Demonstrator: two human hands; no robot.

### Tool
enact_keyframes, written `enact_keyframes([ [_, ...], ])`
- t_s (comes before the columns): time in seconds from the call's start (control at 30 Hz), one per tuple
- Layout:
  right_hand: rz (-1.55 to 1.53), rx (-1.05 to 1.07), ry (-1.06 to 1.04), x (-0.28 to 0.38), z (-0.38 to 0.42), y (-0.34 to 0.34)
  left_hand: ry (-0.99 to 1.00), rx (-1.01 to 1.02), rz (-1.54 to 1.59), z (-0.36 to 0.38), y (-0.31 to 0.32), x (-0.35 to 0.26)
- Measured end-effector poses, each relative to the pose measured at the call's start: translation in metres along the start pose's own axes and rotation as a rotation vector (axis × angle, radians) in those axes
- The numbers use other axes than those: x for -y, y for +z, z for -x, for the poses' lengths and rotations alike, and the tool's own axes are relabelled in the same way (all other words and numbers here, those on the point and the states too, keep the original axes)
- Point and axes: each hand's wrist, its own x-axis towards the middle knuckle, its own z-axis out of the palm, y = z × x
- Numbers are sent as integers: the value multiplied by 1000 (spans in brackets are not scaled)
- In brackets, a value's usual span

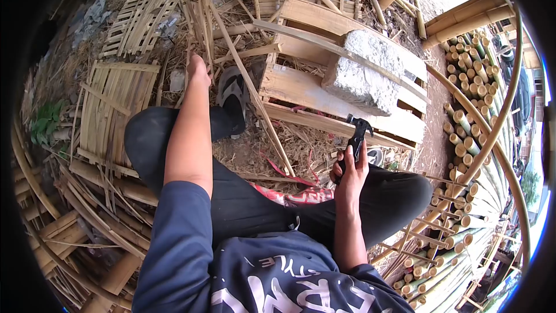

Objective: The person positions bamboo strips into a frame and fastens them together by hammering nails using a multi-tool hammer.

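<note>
left hand (198, 71): nearer, beside bamboo strips (196, 23), grip unclear | their long axis: running away ahead | right hand (351, 173): wrapped round hammer (359, 131) (head foremost)

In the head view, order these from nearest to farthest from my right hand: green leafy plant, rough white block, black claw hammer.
1. Black claw hammer, held in the right hand.
2. Rough white block, ahead, on the pale wooden pallet.
3. Green leafy plant, far left.
</note>
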Motion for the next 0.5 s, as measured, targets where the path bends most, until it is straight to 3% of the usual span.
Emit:
enact_keyframes([
  [0.13,0,15,-13,-3,-4,-3,-105,102,20,-3,-4,-3],
  [0.23,1,15,-4,-3,-4,-2,-332,116,108,-7,-3,-7],
  [0.33,17,10,4,-3,-4,0,-155,85,-181,-3,-1,1],
  [0.5,21,7,-5,-5,-5,0,8,108,-246,-29,0,10],
])
